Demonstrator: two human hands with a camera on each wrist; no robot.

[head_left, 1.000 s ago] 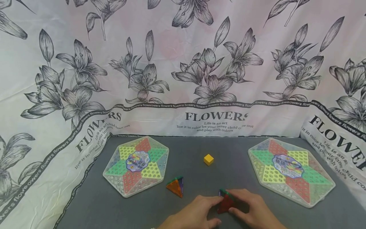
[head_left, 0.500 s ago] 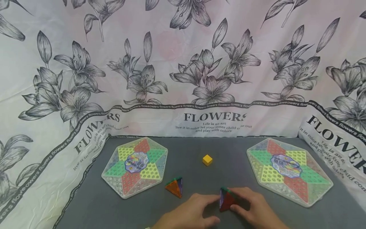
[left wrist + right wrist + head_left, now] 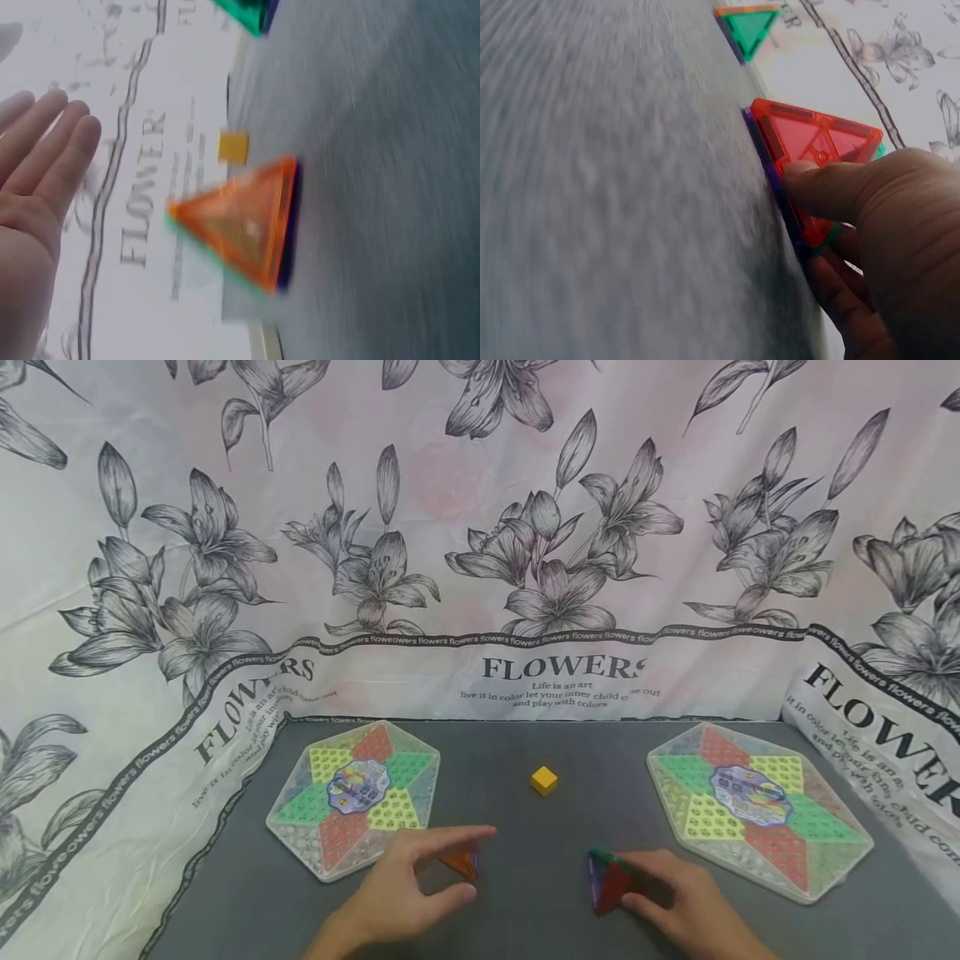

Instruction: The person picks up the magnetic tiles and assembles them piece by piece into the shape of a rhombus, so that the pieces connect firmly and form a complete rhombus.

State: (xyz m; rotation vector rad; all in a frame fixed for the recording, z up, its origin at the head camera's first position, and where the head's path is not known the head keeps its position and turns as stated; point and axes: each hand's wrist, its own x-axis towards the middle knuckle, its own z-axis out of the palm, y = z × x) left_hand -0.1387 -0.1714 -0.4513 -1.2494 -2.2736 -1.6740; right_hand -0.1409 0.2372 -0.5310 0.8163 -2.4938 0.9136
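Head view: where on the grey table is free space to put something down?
Bare grey table lies between the yellow cube and the right board. Crowded: left hand over the orange pyramid beside the left board.

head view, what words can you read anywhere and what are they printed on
"FLOWERS": large print on the floral backdrop cloth.
"Life is an art / live it in color let your inner child come out / and play with colors": small print below it.
"flowers", repeated: along the cloth's black band.
Round labels on both hexagonal game boards: too small to read.
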